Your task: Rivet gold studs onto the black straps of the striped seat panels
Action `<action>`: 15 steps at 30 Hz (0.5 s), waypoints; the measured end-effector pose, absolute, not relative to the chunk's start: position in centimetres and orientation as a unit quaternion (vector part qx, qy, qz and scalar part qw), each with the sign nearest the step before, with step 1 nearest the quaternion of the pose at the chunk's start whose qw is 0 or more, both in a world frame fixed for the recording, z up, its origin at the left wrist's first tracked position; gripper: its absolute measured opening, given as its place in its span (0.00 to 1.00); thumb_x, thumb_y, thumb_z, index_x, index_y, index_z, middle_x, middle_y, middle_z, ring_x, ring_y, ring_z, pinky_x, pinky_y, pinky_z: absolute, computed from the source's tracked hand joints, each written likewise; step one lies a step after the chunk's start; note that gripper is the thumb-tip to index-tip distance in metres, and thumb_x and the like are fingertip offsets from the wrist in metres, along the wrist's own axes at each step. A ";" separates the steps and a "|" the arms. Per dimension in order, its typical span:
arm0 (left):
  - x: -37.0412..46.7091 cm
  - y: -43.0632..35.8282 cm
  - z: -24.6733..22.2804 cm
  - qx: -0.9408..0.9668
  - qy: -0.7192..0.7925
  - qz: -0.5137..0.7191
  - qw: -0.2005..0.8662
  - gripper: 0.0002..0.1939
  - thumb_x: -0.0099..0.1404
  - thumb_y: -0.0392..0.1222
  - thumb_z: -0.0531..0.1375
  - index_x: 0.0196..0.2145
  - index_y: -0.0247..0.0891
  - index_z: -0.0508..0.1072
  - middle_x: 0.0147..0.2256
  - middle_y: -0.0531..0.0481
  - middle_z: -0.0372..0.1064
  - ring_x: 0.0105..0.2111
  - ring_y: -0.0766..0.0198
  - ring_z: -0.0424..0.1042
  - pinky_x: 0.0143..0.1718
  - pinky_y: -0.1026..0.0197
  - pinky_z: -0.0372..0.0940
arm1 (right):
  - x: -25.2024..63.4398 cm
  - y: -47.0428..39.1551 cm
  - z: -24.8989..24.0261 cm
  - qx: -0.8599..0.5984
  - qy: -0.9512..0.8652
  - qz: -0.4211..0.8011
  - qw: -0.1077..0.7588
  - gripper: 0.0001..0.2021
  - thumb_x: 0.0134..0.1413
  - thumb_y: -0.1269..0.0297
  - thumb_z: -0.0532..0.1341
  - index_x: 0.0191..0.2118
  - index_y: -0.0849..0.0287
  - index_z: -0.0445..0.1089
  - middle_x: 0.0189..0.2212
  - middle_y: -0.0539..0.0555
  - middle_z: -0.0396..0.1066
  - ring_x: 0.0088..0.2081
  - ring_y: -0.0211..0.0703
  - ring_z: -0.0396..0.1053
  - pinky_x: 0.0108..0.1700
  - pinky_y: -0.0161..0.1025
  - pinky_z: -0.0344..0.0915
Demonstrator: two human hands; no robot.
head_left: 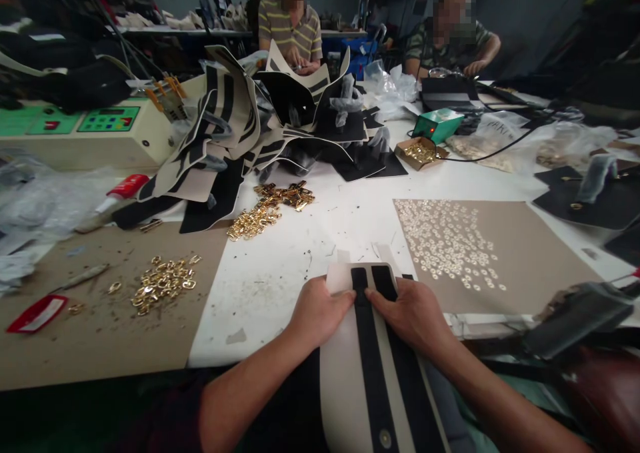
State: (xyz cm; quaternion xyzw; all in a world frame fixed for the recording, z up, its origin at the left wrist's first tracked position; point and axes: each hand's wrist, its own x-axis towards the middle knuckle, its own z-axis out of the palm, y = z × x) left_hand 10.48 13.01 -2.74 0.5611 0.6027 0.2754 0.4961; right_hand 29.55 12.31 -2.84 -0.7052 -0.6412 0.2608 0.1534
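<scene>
A cream panel with black stripes (345, 373) extends from the bottom of the view up to the table's front edge, with a round metal piece (385, 438) on one stripe near its lower end. My left hand (320, 309) grips the panel's upper left side, its thumb pressed on the edge of the middle black stripe. On the upper right side my right hand (417, 313) holds the same panel, its thumb close to the left one. The fingers of both hands are mostly hidden behind the panel.
Gold buckles (165, 283) lie on brown board at left, gold hardware (255, 219) beyond. Small rings (450, 246) cover brown board (540, 253) at right. Striped panels (235, 113) are piled behind. A control box (85, 136) stands back left, a green box (437, 125) back right. Two people sit opposite.
</scene>
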 end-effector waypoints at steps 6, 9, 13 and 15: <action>10.4 13.3 -2.4 0.554 0.602 0.268 0.509 0.09 0.62 0.42 0.63 0.34 0.36 0.83 0.33 0.47 0.82 0.35 0.52 0.80 0.34 0.59 0.68 | 29.8 12.4 -2.7 -0.695 -0.634 0.296 0.165 0.17 0.60 0.49 0.61 0.33 0.56 0.79 0.31 0.57 0.82 0.36 0.55 0.79 0.34 0.40 0.68; 10.3 13.4 -2.6 0.554 0.599 0.269 0.512 0.09 0.63 0.42 0.63 0.35 0.36 0.83 0.33 0.47 0.83 0.35 0.52 0.81 0.35 0.59 0.68 | 29.9 12.6 -2.6 -0.692 -0.634 0.303 0.163 0.18 0.60 0.48 0.61 0.33 0.57 0.80 0.31 0.58 0.82 0.35 0.55 0.80 0.32 0.40 0.68; 10.4 13.5 -2.9 0.562 0.602 0.268 0.500 0.09 0.63 0.42 0.63 0.34 0.37 0.83 0.33 0.48 0.83 0.35 0.53 0.81 0.36 0.59 0.68 | 29.9 12.9 -2.5 -0.696 -0.635 0.299 0.153 0.17 0.60 0.49 0.62 0.33 0.57 0.80 0.31 0.58 0.82 0.35 0.55 0.80 0.32 0.40 0.68; 10.5 13.6 -2.9 0.561 0.604 0.265 0.500 0.09 0.64 0.42 0.63 0.35 0.38 0.83 0.34 0.48 0.83 0.35 0.53 0.81 0.36 0.59 0.68 | 29.9 13.1 -2.4 -0.697 -0.638 0.292 0.147 0.17 0.60 0.49 0.62 0.32 0.57 0.80 0.31 0.58 0.82 0.35 0.55 0.80 0.32 0.39 0.68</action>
